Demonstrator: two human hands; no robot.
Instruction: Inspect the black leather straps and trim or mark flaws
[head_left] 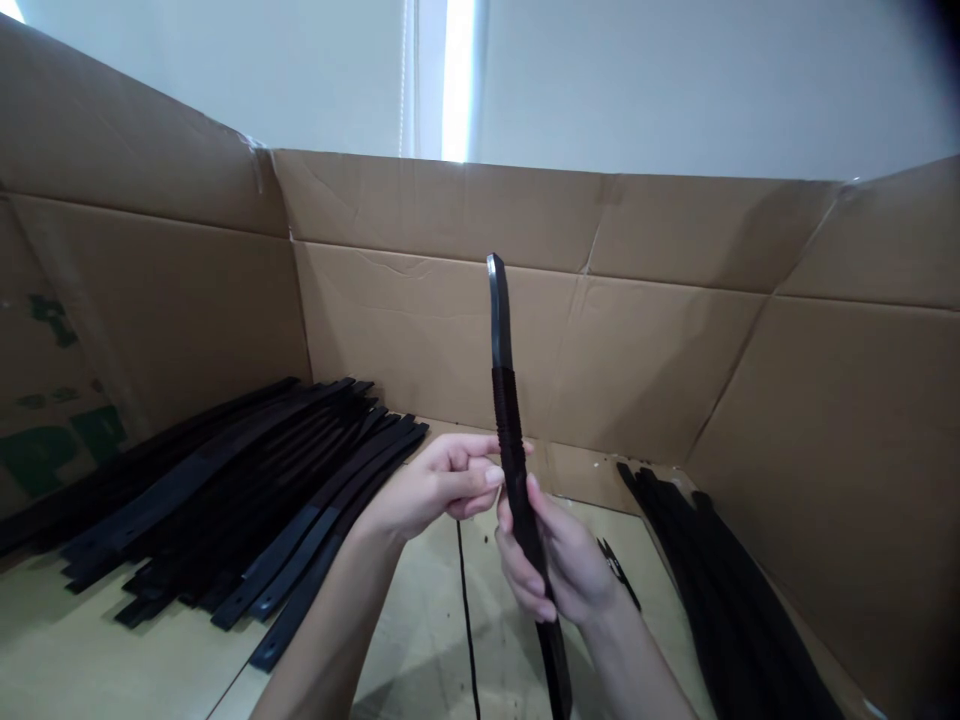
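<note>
My right hand (566, 560) is closed round a long, slightly curved black strip (501, 310) that stands nearly upright in front of me. Dark cord is wound in tight turns about the strip's middle part (508, 415), with the shiny upper end bare. Just left of the strip, my left hand (450, 480) is closed, thumb and fingers pinched together, its fingertips against the winding. A black cord (467, 610) hangs from beneath this hand down past the bottom edge. The pinched bit of cord is hidden by the fingers.
Many similar black strips (225, 480) lie piled on the left, and more black lengths (727, 590) lie on the right. Dark pointed snips (621, 575) lie beside my right hand, partly covered. Tall cardboard walls (420, 330) enclose the pale table (405, 620) at the back and both sides.
</note>
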